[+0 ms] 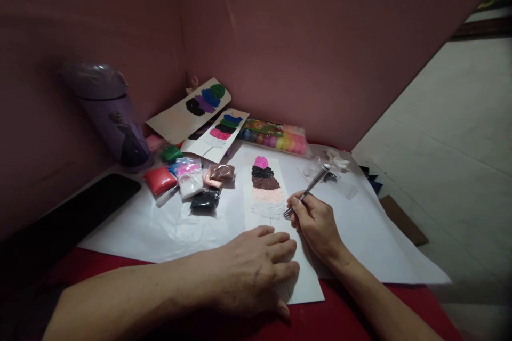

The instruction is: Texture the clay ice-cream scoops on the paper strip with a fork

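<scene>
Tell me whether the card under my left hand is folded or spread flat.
Spread flat: the card shows no visible fold from its pink patch to its lower edge, beyond the left hand.

A card [266, 195] is lying on the paper sheet [368, 245], the left hand [260, 267] resting across its near part, the right hand [319, 221] sitting at its right edge. Small packets [191, 184] are lying to its left, a bottle [112, 120] standing beyond them; two other cards [219, 135] are lying behind.
</scene>
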A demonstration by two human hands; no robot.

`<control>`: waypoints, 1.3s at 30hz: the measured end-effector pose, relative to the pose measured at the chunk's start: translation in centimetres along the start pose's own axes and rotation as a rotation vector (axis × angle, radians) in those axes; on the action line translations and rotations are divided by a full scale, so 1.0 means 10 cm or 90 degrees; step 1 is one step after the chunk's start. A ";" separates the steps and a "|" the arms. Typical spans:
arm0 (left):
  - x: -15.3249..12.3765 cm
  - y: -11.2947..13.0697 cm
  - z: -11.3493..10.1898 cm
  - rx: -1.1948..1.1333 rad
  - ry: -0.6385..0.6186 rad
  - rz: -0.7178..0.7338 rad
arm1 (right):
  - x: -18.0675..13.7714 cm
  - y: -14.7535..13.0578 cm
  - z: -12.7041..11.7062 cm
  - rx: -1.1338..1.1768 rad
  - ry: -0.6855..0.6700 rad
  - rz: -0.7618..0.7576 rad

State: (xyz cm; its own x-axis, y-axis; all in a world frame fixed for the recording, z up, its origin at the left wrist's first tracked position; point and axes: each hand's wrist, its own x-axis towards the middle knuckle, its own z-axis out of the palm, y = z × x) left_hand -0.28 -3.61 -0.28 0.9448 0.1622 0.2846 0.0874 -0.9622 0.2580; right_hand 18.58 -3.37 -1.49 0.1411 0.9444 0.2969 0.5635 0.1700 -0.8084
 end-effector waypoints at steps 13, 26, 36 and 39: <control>-0.01 0.00 0.00 0.000 0.006 0.004 | 0.02 0.05 0.00 -0.017 0.022 0.002; -0.01 0.00 0.00 0.003 0.009 0.010 | 0.02 0.07 -0.02 -0.016 0.052 -0.014; -0.01 -0.01 0.01 0.010 0.011 0.011 | -0.02 0.01 0.00 0.016 0.018 -0.019; -0.01 0.00 0.01 0.017 0.010 0.010 | -0.02 0.01 0.01 0.012 0.015 -0.013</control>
State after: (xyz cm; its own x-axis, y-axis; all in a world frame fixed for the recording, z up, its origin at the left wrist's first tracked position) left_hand -0.31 -3.61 -0.41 0.9408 0.1503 0.3037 0.0810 -0.9700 0.2290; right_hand 18.53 -3.47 -1.69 0.1481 0.9339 0.3253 0.5506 0.1954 -0.8116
